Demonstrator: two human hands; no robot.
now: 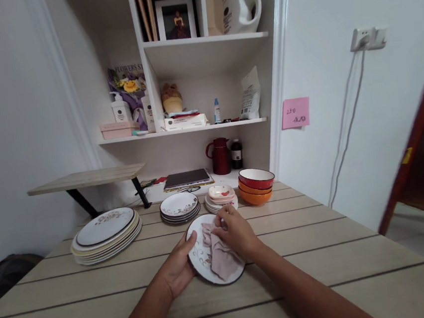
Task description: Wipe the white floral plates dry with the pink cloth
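A white plate with a dark rim and brown floral pattern (199,252) is tilted above the wooden table (306,280). My left hand (180,264) holds its left edge, with the thumb over the rim. Across the plate lies a crumpled pinkish-grey cloth (224,260). My right hand (237,230) pinches the upper part of this cloth, fingers curled over the plate's right side. Just behind the plate are a stack of similar small plates (179,205) and a stack of small pink-and-white dishes (221,194).
Large oval plates (105,226) are stacked at the left, near a small raised wooden stand (86,178). Red and orange bowls (256,179) are nested at the back right. Behind them stand a dark red jug (221,157), a dark bottle (236,155) and a flat dark folder (187,179).
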